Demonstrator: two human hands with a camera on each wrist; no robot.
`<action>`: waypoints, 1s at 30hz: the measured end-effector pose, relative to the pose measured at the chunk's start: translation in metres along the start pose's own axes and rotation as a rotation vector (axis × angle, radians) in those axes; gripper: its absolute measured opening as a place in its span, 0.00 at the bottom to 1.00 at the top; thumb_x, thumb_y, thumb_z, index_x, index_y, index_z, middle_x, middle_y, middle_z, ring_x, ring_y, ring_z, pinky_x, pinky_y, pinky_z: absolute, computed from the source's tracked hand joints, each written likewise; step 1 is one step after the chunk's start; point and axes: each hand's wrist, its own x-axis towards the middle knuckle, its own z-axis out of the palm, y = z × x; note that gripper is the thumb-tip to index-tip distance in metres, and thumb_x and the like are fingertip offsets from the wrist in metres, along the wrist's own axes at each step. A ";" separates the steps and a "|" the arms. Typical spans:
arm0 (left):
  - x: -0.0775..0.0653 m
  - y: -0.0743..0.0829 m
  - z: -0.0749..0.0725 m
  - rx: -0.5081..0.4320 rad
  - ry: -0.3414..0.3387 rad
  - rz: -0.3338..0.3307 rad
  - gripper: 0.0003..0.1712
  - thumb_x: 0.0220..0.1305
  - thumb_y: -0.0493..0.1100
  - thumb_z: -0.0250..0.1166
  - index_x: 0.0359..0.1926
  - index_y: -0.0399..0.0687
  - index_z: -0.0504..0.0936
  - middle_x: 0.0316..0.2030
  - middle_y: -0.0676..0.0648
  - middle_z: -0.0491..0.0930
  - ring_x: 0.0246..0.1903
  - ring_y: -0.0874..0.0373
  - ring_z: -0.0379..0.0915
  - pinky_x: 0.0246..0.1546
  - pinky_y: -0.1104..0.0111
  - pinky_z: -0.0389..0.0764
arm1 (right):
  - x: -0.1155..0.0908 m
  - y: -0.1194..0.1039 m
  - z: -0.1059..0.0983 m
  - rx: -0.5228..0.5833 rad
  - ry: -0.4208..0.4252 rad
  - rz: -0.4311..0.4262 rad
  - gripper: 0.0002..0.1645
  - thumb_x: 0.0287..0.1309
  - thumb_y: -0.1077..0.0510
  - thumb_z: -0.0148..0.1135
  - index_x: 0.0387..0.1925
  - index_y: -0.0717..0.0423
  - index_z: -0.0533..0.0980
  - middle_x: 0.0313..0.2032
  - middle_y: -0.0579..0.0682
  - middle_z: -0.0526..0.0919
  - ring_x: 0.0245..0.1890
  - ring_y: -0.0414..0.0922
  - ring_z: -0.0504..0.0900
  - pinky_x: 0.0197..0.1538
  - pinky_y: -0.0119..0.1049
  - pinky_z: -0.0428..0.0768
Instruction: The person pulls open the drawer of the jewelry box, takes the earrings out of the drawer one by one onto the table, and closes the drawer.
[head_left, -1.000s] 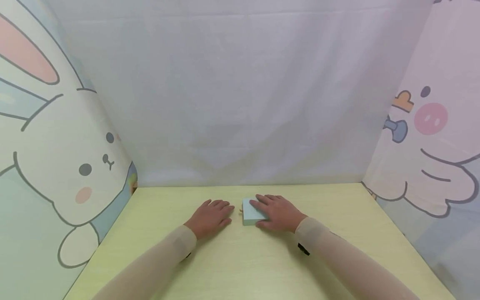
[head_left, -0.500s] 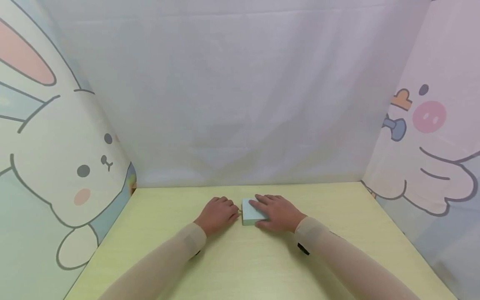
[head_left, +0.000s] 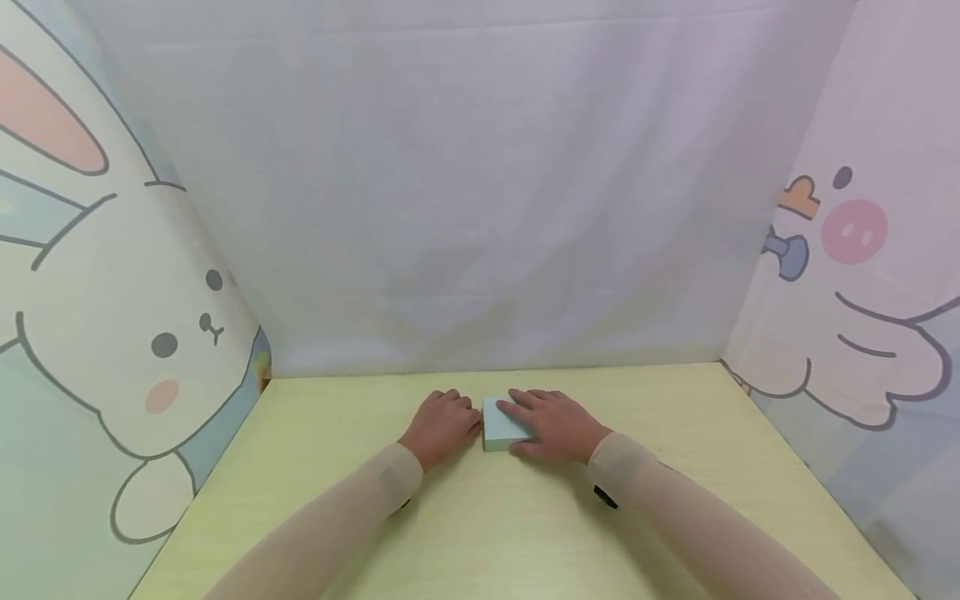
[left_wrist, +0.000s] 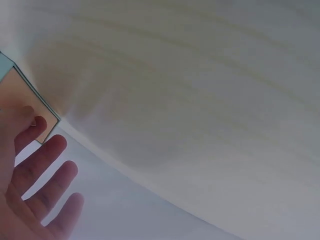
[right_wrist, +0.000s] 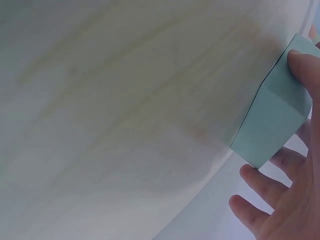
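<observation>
A small pale teal drawer-style box (head_left: 501, 429) lies on the table, a little right of my left hand (head_left: 441, 427). My right hand (head_left: 561, 427) holds it from the right, fingers spread over the top and thumb along the near side; the right wrist view shows the thumb on one teal face (right_wrist: 270, 122). At the box's left end, the left wrist view shows a tan panel (left_wrist: 19, 92) within a teal rim. There the thumb and index finger of my left hand pinch the small pull loop, mostly hidden by the fingertips. My other left fingers extend loosely in that view.
The pale yellow wooden tabletop (head_left: 517, 525) runs back to a white cloth backdrop (head_left: 480, 192). Cartoon-printed side panels stand left, with a rabbit (head_left: 150, 308), and right, with a pink-cheeked figure (head_left: 877, 283).
My left hand has moved right to the box's left end, its fingers going from spread flat to pinching the pull loop. The right hand and the box look unmoved.
</observation>
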 end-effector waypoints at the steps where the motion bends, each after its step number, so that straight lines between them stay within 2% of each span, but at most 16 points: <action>1: 0.000 0.001 -0.001 0.005 -0.002 0.001 0.10 0.85 0.56 0.74 0.47 0.62 0.97 0.45 0.56 0.95 0.47 0.55 0.86 0.55 0.58 0.91 | 0.000 0.000 0.000 -0.003 0.000 -0.001 0.49 0.81 0.32 0.71 0.91 0.44 0.70 0.88 0.58 0.76 0.82 0.62 0.83 0.82 0.63 0.84; 15: 0.005 0.004 -0.001 0.048 -0.080 0.000 0.06 0.83 0.51 0.76 0.44 0.64 0.98 0.41 0.56 0.92 0.44 0.55 0.82 0.49 0.61 0.85 | 0.000 -0.002 -0.002 0.003 -0.002 0.010 0.49 0.81 0.33 0.72 0.92 0.43 0.69 0.88 0.58 0.76 0.82 0.62 0.83 0.81 0.63 0.84; 30: 0.005 0.002 0.000 0.092 -0.069 0.007 0.04 0.80 0.47 0.79 0.42 0.62 0.98 0.40 0.56 0.92 0.42 0.54 0.82 0.46 0.61 0.85 | 0.002 -0.004 -0.004 -0.016 0.015 -0.005 0.48 0.79 0.34 0.74 0.90 0.45 0.72 0.85 0.59 0.79 0.80 0.62 0.85 0.80 0.63 0.86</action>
